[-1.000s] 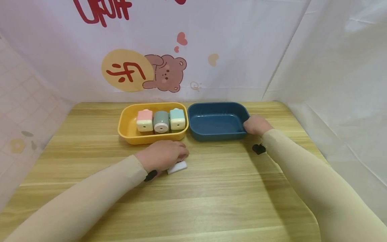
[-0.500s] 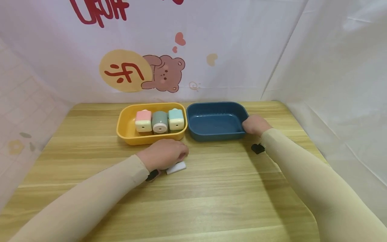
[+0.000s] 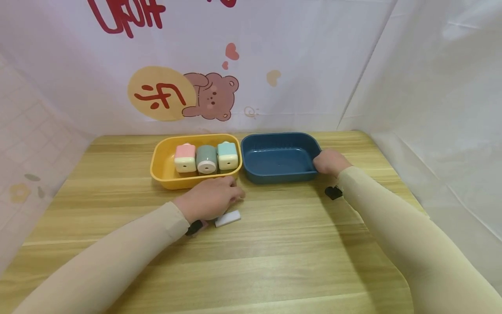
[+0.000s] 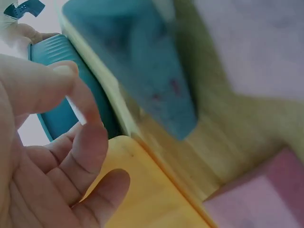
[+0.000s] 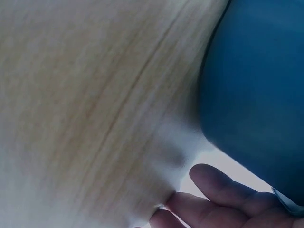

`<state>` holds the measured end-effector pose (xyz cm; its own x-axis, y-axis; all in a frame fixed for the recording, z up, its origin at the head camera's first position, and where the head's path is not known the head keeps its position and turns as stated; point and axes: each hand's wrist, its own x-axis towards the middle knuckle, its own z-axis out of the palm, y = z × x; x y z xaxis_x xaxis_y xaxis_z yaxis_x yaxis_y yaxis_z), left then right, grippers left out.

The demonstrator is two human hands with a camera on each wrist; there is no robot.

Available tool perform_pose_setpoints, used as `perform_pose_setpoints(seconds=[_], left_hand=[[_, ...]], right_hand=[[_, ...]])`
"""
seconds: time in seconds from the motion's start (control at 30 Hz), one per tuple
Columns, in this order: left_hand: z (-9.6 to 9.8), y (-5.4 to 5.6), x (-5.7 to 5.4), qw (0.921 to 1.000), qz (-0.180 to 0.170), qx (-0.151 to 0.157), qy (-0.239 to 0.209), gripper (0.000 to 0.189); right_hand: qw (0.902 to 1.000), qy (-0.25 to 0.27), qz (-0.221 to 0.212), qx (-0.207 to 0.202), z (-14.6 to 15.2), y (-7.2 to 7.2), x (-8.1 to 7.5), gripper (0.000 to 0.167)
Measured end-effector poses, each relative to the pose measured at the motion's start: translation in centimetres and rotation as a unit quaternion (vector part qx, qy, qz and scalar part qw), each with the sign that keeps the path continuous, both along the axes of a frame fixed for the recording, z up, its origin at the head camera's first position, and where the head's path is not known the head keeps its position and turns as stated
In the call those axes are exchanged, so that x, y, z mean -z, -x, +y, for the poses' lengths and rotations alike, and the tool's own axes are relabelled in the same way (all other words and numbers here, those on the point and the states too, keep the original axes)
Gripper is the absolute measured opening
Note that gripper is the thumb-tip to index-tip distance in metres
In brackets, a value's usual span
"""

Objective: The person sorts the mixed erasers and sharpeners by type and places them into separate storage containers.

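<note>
My left hand (image 3: 209,198) hovers in front of the yellow bin, fingers loosely bent with nothing between them. Below it lies a white block (image 3: 228,218), partly covered by the hand. The left wrist view also has a blue block (image 4: 142,71) with small red marks and a pink block (image 4: 259,204), both apart from the fingers. On the right, my right hand (image 3: 331,162) grips the right-hand end of the blue bin (image 3: 280,178); in the right wrist view its curled fingers (image 5: 223,199) sit beside the bin's wall, the thumb out of sight.
In the yellow bin (image 3: 172,184) sit three two-tone sharpener-like pieces with front holes: pink (image 3: 185,158), grey (image 3: 206,159) and teal (image 3: 227,155). Both bins stand side by side at the back of the wooden table (image 3: 282,261), before a printed white cloth (image 3: 306,56).
My left hand has risen slightly away from the white block, and its fingers have loosened. The right hand keeps its place at the blue bin; the view has shifted a little.
</note>
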<state>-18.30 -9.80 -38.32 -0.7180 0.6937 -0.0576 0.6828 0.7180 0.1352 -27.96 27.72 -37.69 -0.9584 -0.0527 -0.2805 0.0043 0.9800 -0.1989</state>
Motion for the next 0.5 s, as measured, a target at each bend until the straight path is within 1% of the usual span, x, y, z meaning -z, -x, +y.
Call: perform_pose_setpoints(seconds=[0.23,0.5], left_hand=[[0.37,-0.36,-0.41,1.0,0.004,0.006,-0.001,0.023],[1.01,-0.53,-0.63,0.999,0.016,0.019,-0.036,0.02]], right_hand=[[1.0,0.0,-0.001,-0.003,-0.04,-0.1,-0.06,0.029],[1.0,-0.002,0.003,-0.008,0.11,-0.16,0.06,0.03]])
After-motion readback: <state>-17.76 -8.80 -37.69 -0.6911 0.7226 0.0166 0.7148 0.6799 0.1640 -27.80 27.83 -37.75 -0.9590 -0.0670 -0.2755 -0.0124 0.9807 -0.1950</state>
